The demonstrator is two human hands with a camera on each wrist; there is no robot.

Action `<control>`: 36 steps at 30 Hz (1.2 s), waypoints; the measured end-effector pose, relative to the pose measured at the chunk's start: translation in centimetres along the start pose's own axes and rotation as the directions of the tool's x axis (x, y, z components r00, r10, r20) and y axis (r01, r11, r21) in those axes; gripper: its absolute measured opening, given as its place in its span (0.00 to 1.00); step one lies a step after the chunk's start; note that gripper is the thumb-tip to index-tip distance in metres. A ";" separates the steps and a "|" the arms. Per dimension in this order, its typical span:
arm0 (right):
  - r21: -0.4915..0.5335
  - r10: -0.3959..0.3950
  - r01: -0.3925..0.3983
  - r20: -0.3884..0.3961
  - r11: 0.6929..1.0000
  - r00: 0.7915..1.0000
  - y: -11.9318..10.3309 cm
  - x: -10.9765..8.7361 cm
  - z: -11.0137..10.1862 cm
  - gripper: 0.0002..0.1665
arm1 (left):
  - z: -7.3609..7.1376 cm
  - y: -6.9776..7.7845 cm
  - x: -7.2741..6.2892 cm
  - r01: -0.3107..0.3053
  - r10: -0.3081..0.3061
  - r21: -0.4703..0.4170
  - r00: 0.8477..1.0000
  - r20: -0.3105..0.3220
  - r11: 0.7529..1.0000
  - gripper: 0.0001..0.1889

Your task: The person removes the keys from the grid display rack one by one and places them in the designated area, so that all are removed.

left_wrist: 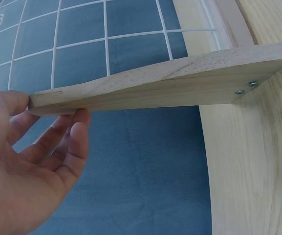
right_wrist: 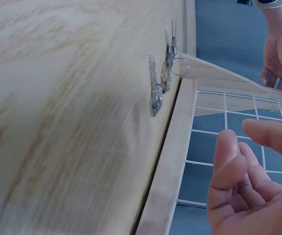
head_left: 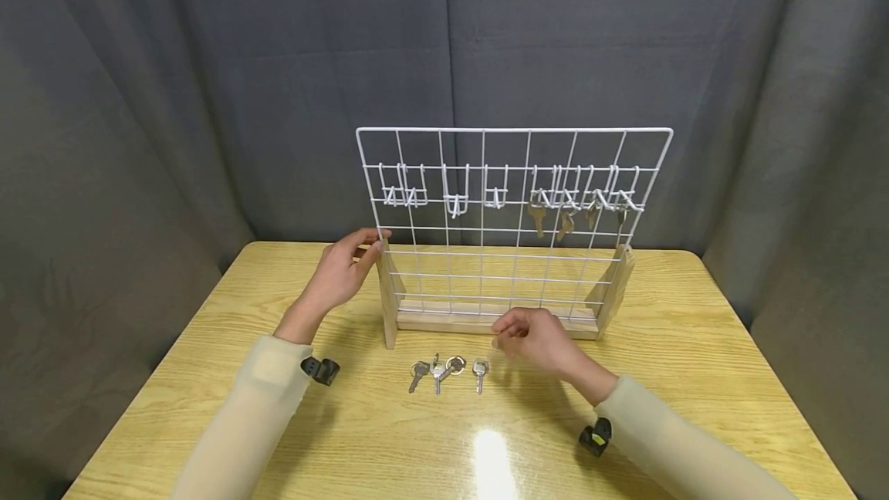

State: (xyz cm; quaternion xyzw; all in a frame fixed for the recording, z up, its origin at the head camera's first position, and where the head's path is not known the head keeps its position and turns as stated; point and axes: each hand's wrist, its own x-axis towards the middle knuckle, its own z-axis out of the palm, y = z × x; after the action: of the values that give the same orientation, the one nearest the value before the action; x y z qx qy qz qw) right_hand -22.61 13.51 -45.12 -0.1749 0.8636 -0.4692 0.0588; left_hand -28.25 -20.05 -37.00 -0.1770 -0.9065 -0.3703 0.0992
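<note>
Right sleeve (head_left: 681,438) and left sleeve (head_left: 236,415) nearest, both pale, a small black device just beside each cuff. Left hand (head_left: 340,268) pinches the upper end of the left side panel (head_left: 387,299), thumb on one side, fingertips on the other; two screws (left_wrist: 246,88) show low on that panel in the left wrist view. Right hand (head_left: 538,339) near the front of the wooden base (head_left: 444,321): fingers loosely curled, thumb and index tips a little apart, grip unfilled. On the surface (head_left: 174,400), in front of the base and left of the right hand, loose keys in a short row: a left key (head_left: 420,370), a middle cluster (head_left: 438,374) with a ring, a right key (head_left: 480,369) standing apart. Cluster too small to sort; possibly two keys overlapping. White wire grid (head_left: 483,130) rises from the base between the side panels, eight white hooks across its upper part. Hanging keys (head_left: 538,216) on the four right-hand hooks; the four left-hand ones bare. Dark curtain (head_left: 312,60) behind.
</note>
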 end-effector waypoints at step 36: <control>-0.071 -0.083 0.068 -0.222 0.995 0.971 -3.5 -0.9 -3.0 0.10 | 0.2 -0.2 0.1 -0.005 0.005 -0.007 1.000 -0.016 1.000 0.17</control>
State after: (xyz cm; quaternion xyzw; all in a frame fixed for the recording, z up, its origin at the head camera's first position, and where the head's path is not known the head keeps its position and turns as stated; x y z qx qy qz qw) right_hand -21.67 14.45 -40.57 -0.1551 0.8716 -0.4607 -0.0627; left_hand -28.45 -20.06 -37.21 -0.1765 -0.9039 -0.3747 0.1065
